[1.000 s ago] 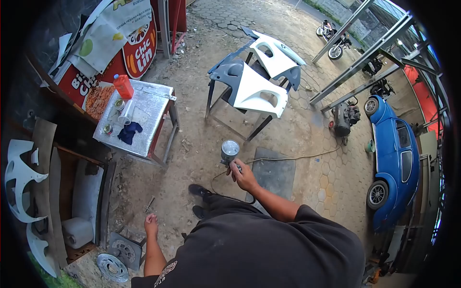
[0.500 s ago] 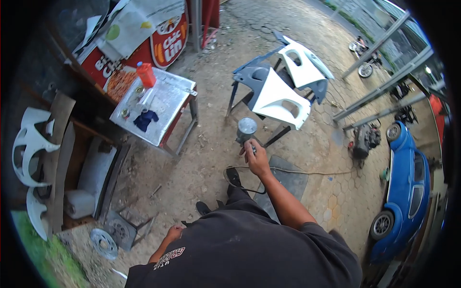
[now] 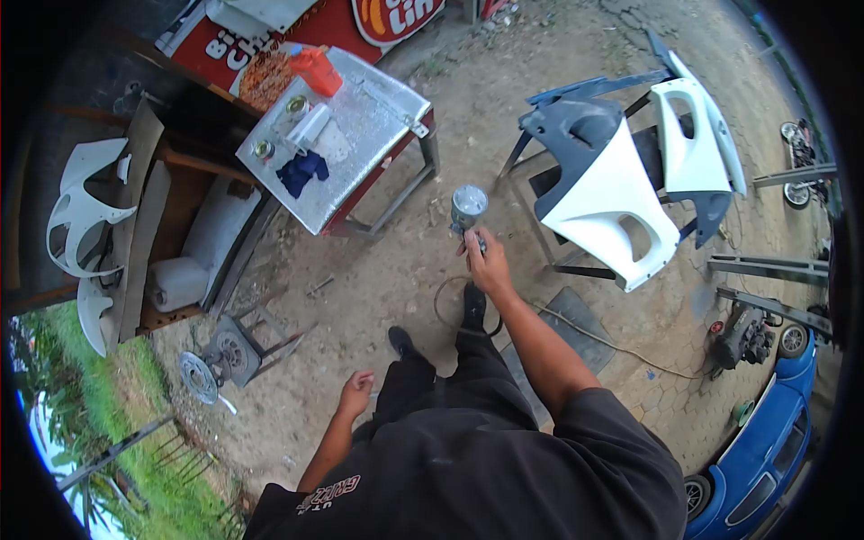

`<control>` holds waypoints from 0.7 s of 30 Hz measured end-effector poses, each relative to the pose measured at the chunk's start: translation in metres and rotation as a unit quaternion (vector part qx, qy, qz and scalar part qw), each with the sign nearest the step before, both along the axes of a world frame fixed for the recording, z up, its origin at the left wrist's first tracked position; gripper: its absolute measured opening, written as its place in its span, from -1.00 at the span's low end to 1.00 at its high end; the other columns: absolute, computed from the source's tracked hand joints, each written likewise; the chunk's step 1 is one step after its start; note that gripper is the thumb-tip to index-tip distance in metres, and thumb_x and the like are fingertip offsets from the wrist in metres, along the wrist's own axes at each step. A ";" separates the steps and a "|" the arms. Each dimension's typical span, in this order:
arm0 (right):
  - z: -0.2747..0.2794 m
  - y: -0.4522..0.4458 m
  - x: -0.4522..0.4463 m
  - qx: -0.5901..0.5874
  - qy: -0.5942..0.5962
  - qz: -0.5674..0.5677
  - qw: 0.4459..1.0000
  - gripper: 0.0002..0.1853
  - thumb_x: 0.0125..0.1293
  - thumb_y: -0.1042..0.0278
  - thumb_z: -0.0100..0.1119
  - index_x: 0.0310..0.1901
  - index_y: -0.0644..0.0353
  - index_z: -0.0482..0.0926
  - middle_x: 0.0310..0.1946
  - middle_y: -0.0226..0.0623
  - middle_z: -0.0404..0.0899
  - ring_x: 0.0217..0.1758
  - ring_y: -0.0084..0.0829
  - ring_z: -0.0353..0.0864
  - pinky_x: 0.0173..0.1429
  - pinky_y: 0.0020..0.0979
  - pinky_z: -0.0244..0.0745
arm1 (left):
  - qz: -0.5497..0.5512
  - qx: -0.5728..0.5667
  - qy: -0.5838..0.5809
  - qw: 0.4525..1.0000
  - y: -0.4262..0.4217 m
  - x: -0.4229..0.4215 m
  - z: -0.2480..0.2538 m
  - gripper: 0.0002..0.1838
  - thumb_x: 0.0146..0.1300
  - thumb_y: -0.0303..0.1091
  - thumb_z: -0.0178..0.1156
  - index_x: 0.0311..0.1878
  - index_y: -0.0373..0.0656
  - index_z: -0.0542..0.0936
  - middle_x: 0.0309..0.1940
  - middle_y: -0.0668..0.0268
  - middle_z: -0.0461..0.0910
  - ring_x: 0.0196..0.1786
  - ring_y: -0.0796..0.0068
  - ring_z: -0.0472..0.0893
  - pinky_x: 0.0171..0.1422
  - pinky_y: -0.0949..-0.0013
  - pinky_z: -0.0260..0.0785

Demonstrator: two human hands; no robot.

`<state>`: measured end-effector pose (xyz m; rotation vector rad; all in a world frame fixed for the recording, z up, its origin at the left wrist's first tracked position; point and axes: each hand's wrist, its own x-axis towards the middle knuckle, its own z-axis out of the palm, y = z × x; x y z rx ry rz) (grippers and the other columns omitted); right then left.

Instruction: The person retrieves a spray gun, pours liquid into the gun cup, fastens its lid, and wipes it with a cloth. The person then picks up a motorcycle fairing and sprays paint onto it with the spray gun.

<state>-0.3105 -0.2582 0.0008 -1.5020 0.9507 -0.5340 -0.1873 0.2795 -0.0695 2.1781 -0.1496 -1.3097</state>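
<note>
A spray gun (image 3: pixel 469 205) with a round metal cup on top is in my right hand (image 3: pixel 486 259), its fingers wrapped around the handle. From it a hose (image 3: pixel 621 346) loops down by my foot and runs right across the ground. My left hand (image 3: pixel 357 391) hangs beside my left thigh, fingers loosely bent and nothing visible in them. To the right of the gun, apart from it, white and dark grey motorcycle fairing panels (image 3: pixel 601 211) rest on a metal stand.
A silver-topped table (image 3: pixel 369 112) at upper left bears a red bottle (image 3: pixel 317 72), small cans and a dark blue cloth (image 3: pixel 301 173). White fairing parts (image 3: pixel 76 216) lean at far left. An engine (image 3: pixel 745 337) and a blue car (image 3: pixel 765 450) stand right. A disc-topped stool (image 3: pixel 236 349) sits lower left.
My view has turned left, so the table and panels sit farther right. My left hand shows more fully, away from the shirt. The spray gun stays in my right hand.
</note>
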 end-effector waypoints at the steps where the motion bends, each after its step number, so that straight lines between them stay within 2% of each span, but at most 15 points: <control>1: -0.010 -0.008 0.006 0.011 0.009 0.019 1.000 -0.52 0.85 -0.05 0.20 -0.02 0.29 0.75 -0.31 -0.16 0.84 -0.22 -0.20 0.82 0.05 -0.12 0.66 | -0.006 -0.013 0.016 1.000 -0.019 -0.014 0.011 -0.58 0.77 -0.19 0.38 0.49 -0.22 0.71 0.27 0.10 0.86 0.32 0.27 0.83 0.49 0.19 0.65; 5: -0.033 -0.024 0.036 0.029 0.002 0.070 0.997 -0.54 0.84 -0.02 0.22 -0.07 0.28 0.74 -0.35 -0.22 0.79 -0.30 -0.37 0.73 -0.04 -0.18 0.63 | -0.047 -0.032 0.071 0.996 -0.057 -0.054 0.014 -0.60 0.81 -0.18 0.33 0.50 -0.19 0.70 0.30 0.11 0.84 0.35 0.27 0.82 0.52 0.18 0.63; 8: -0.066 -0.017 0.061 0.018 -0.055 0.030 0.998 -0.59 0.87 0.05 0.19 -0.04 0.28 0.71 -0.35 -0.29 0.77 -0.37 -0.52 0.64 -0.17 -0.28 0.57 | -0.059 -0.017 0.100 0.993 -0.053 -0.073 -0.019 -0.62 0.83 -0.17 0.31 0.49 -0.16 0.70 0.30 0.13 0.85 0.36 0.27 0.81 0.53 0.17 0.62; 11: -0.078 -0.003 0.098 0.102 -0.134 -0.046 0.985 -0.63 0.90 0.10 0.15 0.02 0.29 0.68 -0.33 -0.31 0.77 -0.41 -0.61 0.59 -0.28 -0.39 0.49 | -0.070 0.023 0.115 0.991 -0.062 -0.077 -0.032 -0.61 0.83 -0.16 0.32 0.49 -0.17 0.71 0.29 0.13 0.86 0.35 0.28 0.82 0.51 0.19 0.62; 14: -0.102 0.007 0.136 0.118 -0.177 -0.085 0.973 -0.64 0.92 0.13 0.10 0.04 0.30 0.65 -0.30 -0.31 0.78 -0.43 -0.64 0.58 -0.33 -0.47 0.45 | -0.021 0.039 0.133 0.990 -0.042 -0.087 -0.067 -0.62 0.83 -0.18 0.32 0.47 -0.19 0.71 0.28 0.10 0.88 0.35 0.32 0.84 0.50 0.24 0.62; 17: -0.122 0.017 0.164 0.108 -0.191 -0.103 0.970 -0.62 0.93 0.11 0.10 0.03 0.30 0.65 -0.30 -0.27 0.79 -0.44 -0.63 0.60 -0.33 -0.45 0.47 | 0.016 0.053 0.149 0.987 -0.040 -0.085 -0.074 -0.63 0.83 -0.20 0.31 0.47 -0.21 0.71 0.29 0.08 0.89 0.36 0.34 0.84 0.52 0.25 0.61; 21: -0.132 0.039 0.177 0.124 -0.171 -0.038 0.977 -0.55 0.97 0.01 0.00 0.10 0.28 0.66 -0.19 -0.25 0.78 -0.37 -0.59 0.65 -0.30 -0.45 0.48 | 0.026 0.060 0.150 0.987 -0.024 -0.084 -0.079 -0.63 0.83 -0.22 0.30 0.47 -0.24 0.70 0.29 0.07 0.89 0.38 0.34 0.84 0.55 0.25 0.60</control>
